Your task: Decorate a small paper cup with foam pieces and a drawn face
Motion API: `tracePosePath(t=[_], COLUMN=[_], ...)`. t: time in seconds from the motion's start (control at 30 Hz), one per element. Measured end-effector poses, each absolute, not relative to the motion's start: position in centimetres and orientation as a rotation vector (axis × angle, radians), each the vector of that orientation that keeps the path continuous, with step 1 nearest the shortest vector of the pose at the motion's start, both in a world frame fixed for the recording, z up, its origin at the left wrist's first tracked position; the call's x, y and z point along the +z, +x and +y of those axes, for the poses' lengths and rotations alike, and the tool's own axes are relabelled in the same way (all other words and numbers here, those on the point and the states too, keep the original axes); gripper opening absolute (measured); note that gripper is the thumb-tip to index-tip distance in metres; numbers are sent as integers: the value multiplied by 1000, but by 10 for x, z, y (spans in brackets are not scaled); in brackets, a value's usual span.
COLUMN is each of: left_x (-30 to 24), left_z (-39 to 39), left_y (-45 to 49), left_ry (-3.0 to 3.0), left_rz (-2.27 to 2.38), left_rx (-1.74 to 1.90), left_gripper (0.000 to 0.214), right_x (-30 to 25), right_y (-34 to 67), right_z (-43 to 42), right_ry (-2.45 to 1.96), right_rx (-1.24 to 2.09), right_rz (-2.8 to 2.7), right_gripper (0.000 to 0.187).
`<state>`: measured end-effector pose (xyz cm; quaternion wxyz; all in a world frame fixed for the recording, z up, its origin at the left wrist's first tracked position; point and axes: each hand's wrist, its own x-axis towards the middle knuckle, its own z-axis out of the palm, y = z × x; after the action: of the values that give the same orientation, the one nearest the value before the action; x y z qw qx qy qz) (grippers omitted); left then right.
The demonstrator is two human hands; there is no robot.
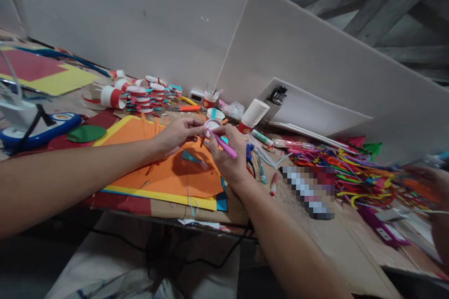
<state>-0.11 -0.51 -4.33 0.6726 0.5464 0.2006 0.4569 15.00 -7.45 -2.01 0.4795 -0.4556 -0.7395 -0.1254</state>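
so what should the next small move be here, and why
Probably a short, light stroke of the purple pen on the white round piece, with the left hand steadying it. The right hand grips the pen with its tip at the piece, and the left hand's fingers hold the piece's edge, so both seem ready.

no text legible; print on stacked cups (254, 115) blurred, too small
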Motion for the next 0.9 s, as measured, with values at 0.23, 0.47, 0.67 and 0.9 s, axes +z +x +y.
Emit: tracePosePath(t=[0.23, 0.47, 0.67, 0.9], left_x=[-44, -44, -43, -44], left_z=[-4, -5, -5, -5], left_y=[-1, -1, -2, -2], left_ry=[1252, 1251, 1259, 1275], left_rz=[449, 460, 469, 469], left_rx=[1038, 1036, 1035, 1033], left_gripper=[26, 27, 27, 26], right_x=[-22, -22, -21, -21], right_y=[151, 152, 151, 152], right_z=[-72, -72, -72, -72], right_ry=[-1095, -1103, -1122, -1135], right_rx=[-292, -293, -321, -325], right_rz=[-1798, -1782, -1775, -1773], right_gripper=[4, 4, 5, 5])
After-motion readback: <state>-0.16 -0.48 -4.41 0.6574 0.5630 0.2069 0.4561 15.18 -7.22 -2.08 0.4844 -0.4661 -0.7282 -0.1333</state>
